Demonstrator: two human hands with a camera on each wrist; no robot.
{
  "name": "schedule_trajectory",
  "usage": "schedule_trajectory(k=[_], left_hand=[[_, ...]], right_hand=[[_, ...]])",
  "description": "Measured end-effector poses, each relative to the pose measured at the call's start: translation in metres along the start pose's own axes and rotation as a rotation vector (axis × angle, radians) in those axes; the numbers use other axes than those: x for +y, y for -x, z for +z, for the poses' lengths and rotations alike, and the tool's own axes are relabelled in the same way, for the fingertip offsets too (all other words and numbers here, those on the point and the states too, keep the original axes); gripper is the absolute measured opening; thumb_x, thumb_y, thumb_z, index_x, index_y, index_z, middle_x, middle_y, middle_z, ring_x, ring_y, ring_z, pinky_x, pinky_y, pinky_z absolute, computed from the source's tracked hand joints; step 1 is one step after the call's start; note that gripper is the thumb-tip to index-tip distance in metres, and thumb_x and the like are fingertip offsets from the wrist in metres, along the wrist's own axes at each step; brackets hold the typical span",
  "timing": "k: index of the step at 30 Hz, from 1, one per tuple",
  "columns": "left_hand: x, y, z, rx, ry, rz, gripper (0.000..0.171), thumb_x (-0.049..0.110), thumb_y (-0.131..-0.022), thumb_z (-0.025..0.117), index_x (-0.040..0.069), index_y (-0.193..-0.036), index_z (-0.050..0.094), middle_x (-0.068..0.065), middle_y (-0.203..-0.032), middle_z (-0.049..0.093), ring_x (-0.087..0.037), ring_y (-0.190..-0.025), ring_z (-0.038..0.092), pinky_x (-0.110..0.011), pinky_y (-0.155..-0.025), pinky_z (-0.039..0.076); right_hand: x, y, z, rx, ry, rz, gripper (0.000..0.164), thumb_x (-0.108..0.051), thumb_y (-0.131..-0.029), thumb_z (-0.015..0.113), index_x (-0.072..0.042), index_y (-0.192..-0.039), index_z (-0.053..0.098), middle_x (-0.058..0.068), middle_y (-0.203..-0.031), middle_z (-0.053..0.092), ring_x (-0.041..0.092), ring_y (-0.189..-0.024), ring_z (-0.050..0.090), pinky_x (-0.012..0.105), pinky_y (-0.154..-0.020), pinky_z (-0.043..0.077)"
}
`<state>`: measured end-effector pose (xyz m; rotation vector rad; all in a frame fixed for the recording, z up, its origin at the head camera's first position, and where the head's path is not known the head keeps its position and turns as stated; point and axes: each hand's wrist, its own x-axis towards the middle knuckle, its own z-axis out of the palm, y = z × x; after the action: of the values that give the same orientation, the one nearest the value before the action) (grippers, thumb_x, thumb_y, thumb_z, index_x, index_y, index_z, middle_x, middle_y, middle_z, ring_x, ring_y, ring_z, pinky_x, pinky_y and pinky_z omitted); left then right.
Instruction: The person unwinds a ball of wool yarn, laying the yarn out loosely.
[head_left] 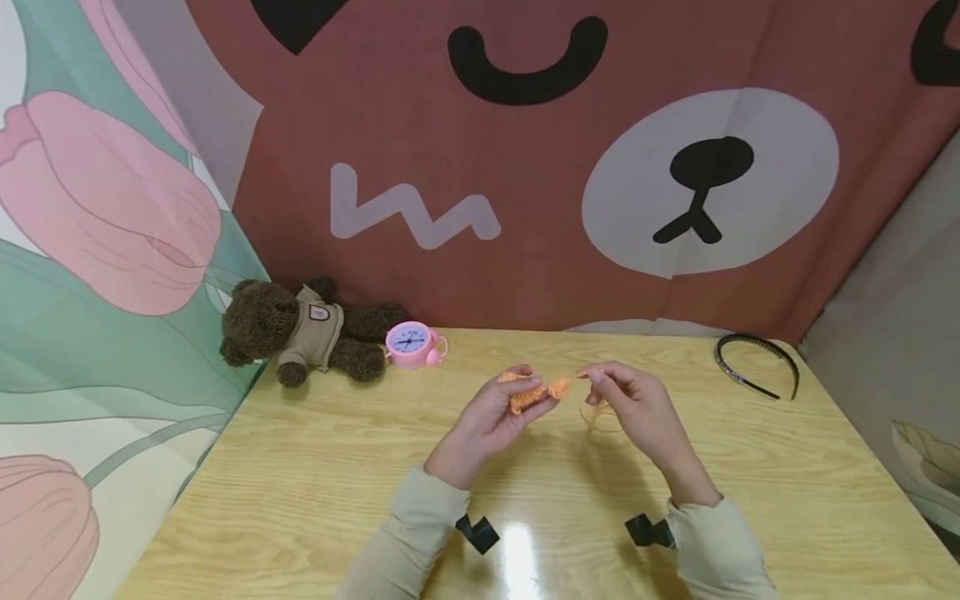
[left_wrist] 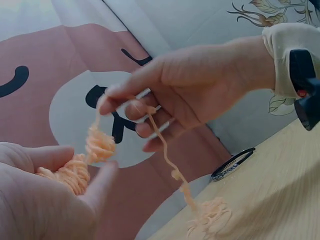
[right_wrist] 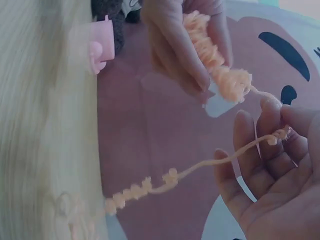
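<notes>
A bundle of orange yarn (head_left: 528, 398) lies in my left hand (head_left: 491, 414), gripped between thumb and fingers. One tufted end of the bundle (left_wrist: 100, 145) sticks out past the fingertips toward the other hand. My right hand (head_left: 637, 406) pinches the strand coming off that end between thumb and forefinger. From the right hand a knobbly yarn strand (right_wrist: 200, 165) hangs down to a loose heap of the same yarn (left_wrist: 212, 216). Both hands are held up over the wooden table (head_left: 337, 467).
A brown teddy bear (head_left: 318, 329) in a beige top lies at the back left. Beside its legs is a pink alarm clock (head_left: 410, 344). A black headband (head_left: 753, 367) rests at the back right. A bear-print cloth (head_left: 540, 275) hangs behind the table.
</notes>
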<state>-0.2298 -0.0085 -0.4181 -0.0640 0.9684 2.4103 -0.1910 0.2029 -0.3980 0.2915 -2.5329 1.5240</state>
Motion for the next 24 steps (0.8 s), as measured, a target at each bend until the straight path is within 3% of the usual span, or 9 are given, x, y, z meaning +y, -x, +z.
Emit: schedule_trajectory(k=[4,7,13,18,24], left_hand=[[-0.001,0.0,0.003,-0.038,0.023,-0.029,0.011,0.001,-0.104,0.049,0.01,-0.111,0.049,-0.012,-0.115,0.054,-0.02,-0.103,0.067,-0.027,-0.085,0.064],[-0.002,0.002,0.006,-0.104,-0.029,-0.062,0.015,0.004,-0.105,0.048,0.011,-0.118,0.05,-0.009,-0.116,0.057,-0.017,-0.101,0.068,-0.024,-0.084,0.064],[-0.002,0.007,0.012,-0.184,-0.125,-0.057,0.021,-0.004,-0.103,0.046,0.013,-0.113,0.053,-0.004,-0.112,0.061,-0.012,-0.097,0.071,-0.02,-0.088,0.062],[-0.002,0.008,0.012,-0.126,-0.11,-0.027,0.025,-0.009,-0.1,0.048,0.014,-0.107,0.054,-0.002,-0.108,0.059,-0.011,-0.095,0.068,-0.019,-0.087,0.061],[0.0,0.001,0.007,0.012,-0.03,0.079,0.022,-0.008,-0.097,0.055,0.014,-0.095,0.056,-0.003,-0.099,0.058,-0.013,-0.089,0.064,-0.02,-0.08,0.061]], right_hand=[[-0.004,0.003,0.001,-0.019,-0.031,-0.072,0.023,-0.029,-0.106,0.055,-0.017,-0.113,0.074,0.002,-0.082,0.068,0.013,-0.055,0.044,0.027,-0.051,0.044],[-0.007,0.005,0.002,-0.047,-0.055,-0.119,0.022,-0.025,-0.106,0.055,-0.017,-0.112,0.075,0.001,-0.082,0.069,0.011,-0.063,0.054,0.025,-0.058,0.052],[-0.01,0.006,0.003,-0.035,-0.042,-0.105,0.024,-0.026,-0.106,0.055,-0.015,-0.114,0.075,0.001,-0.086,0.071,0.01,-0.078,0.065,0.023,-0.07,0.057],[-0.012,0.006,0.004,-0.009,-0.02,-0.097,0.023,-0.026,-0.105,0.057,-0.015,-0.115,0.075,0.005,-0.089,0.073,0.011,-0.078,0.068,0.024,-0.069,0.059],[-0.011,0.005,-0.003,0.077,0.006,-0.098,0.024,-0.027,-0.105,0.056,-0.016,-0.115,0.075,0.008,-0.087,0.071,0.01,-0.075,0.067,0.023,-0.063,0.057]])
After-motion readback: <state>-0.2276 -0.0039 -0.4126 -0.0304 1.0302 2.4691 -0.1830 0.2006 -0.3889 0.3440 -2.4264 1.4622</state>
